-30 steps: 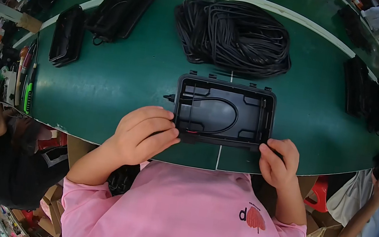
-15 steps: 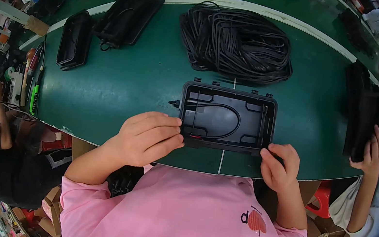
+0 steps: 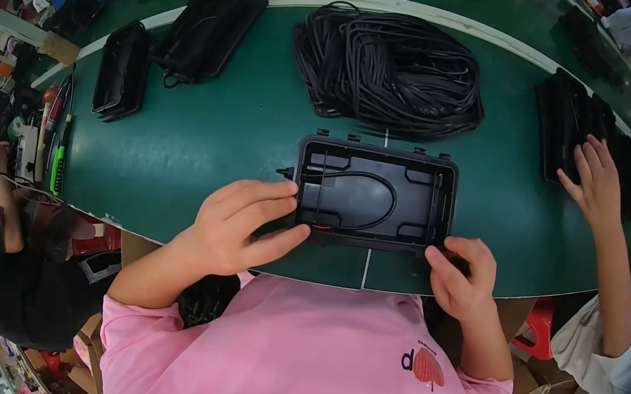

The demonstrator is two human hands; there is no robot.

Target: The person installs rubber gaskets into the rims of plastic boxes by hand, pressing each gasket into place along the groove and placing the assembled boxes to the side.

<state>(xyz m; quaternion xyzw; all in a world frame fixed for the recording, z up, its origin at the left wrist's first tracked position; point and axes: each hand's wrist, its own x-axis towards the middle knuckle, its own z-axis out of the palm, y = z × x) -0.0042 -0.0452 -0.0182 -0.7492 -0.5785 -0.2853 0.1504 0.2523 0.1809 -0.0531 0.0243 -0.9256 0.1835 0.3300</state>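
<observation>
A shallow black plastic box (image 3: 423, 200) lies open side up on the table in front of me. Inside it a black cable (image 3: 392, 200) curves in a loop, with a bit of red wire near the lower left corner and a short cable end poking out through the left wall. My left hand (image 3: 246, 223) grips the box's left side, thumb at the near corner and fingers along the wall. At the near right corner, my right hand (image 3: 466, 278) pinches the edge between thumb and fingers.
Behind the box sits a large coil of black cable (image 3: 391, 70). More black boxes (image 3: 122, 70) stand at the left, beside tools (image 3: 60, 151). At the right, a co-worker's hand (image 3: 599, 182) touches a group of black boxes (image 3: 559, 123). Another person sits at far left.
The co-worker's hand at the right has moved up and inward, and a black box there now sits farther left. My box has shifted very slightly left; both my hands stay on it.
</observation>
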